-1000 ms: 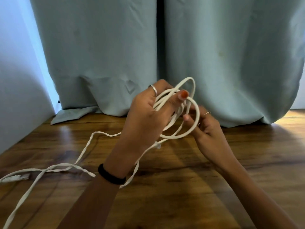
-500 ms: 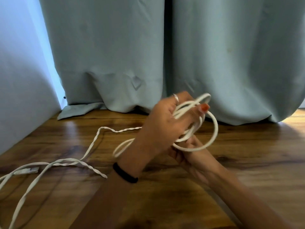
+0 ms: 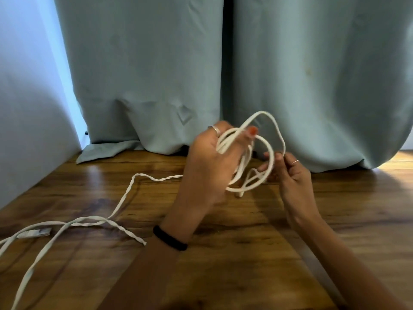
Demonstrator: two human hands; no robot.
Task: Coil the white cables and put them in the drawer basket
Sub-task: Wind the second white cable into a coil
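We see the left hand (image 3: 207,162) gripping several loops of white cable (image 3: 257,153), raised above the wooden floor (image 3: 245,253); the right hand (image 3: 290,173) pinches the outer loop just to its right; loose cable trails left along the floor; pale blue curtains (image 3: 145,74) hang behind.

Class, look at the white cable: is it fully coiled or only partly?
Partly coiled: the white cable forms loops in the left hand, yet a long stretch trails across the wooden floor.
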